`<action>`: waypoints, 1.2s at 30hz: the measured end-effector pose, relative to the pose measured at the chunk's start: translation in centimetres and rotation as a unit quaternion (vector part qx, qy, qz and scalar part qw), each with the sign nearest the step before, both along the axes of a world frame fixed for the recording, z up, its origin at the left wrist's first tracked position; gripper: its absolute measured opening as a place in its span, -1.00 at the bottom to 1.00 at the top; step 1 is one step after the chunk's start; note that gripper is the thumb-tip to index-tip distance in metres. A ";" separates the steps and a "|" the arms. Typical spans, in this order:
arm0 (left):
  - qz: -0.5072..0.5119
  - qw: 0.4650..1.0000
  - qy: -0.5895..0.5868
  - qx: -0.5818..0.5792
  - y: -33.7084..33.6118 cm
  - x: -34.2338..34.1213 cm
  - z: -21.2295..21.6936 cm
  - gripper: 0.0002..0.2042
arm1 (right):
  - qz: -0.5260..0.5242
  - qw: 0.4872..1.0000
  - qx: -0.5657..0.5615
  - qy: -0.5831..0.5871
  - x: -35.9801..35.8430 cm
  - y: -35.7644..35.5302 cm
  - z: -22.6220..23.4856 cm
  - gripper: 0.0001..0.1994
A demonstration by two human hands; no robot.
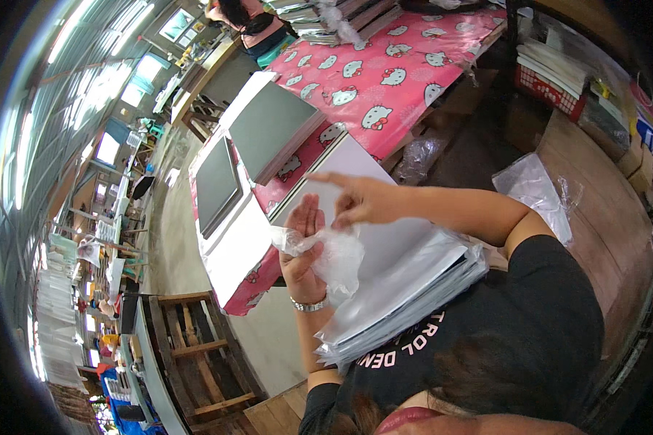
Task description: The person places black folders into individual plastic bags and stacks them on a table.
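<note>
In my left hand (305,246), which wears a metal-banded watch, a crumpled piece of thin clear plastic (339,262) is held between thumb and fingers. My right hand (363,199) is just above it, index finger stretched out toward the left and the other fingers loosely curled. Whether those curled fingertips touch the plastic I cannot tell. Below both hands lies a large white sheet (388,250). Close against my body is a thick stack of white sheets with plastic edges (413,297).
Grey-topped stacks (272,123) and a dark grey panel (218,187) lie farther along the table with its pink patterned cover (374,80). More plastic-wrapped stacks (308,22) stand at the far end, near another person (257,29). A wooden pallet (199,351) is at left, a red basket (548,90) at right.
</note>
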State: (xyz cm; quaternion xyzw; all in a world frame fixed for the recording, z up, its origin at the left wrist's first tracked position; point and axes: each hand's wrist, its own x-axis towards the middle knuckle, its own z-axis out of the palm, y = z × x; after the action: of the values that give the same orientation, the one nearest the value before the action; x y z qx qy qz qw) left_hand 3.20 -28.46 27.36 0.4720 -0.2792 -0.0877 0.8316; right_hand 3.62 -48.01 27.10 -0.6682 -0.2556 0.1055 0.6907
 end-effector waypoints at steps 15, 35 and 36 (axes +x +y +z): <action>0.196 0.974 0.067 0.088 0.8 0.9 -1.6 -0.87 | -0.132 0.978 0.051 -0.154 1.4 1.7 0.3 -0.87; 0.253 0.958 0.106 0.084 0.2 0.8 -1.3 -0.82 | -0.071 0.983 0.155 0.073 1.3 2.1 0.9 -0.86; 0.260 0.953 0.134 0.082 1.0 0.7 -1.3 -0.81 | 0.026 0.989 0.124 0.078 0.8 1.8 0.1 -0.86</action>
State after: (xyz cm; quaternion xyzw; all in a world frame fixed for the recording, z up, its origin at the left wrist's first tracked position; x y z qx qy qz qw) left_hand 3.90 -27.51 26.08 0.5784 -0.0242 0.0465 0.8140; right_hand 4.39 -46.22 27.23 -0.5602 -0.2296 0.1423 0.7831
